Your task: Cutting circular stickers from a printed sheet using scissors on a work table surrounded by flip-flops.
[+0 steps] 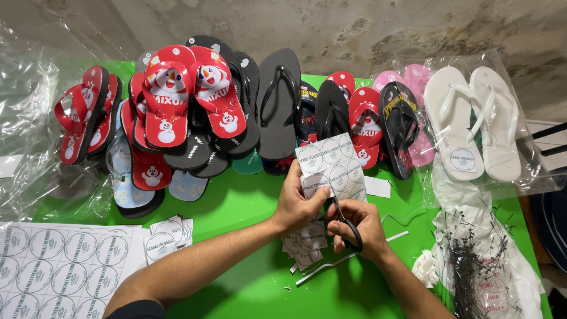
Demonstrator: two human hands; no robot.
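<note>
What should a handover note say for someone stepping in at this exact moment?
Left hand holds up a sheet of round stickers by its lower left edge.
Right hand holds black-handled scissors, blades at the sheet's lower edge.
Done: cut sticker pieces lie under the hands, a small stack sits further left, and trimmed paper strips are on the green table.
Left: the held sheet is only partly cut; a full uncut sheet lies at the lower left.
Flip-flops are piled along the back; a white pair sits bagged at right.
</note>
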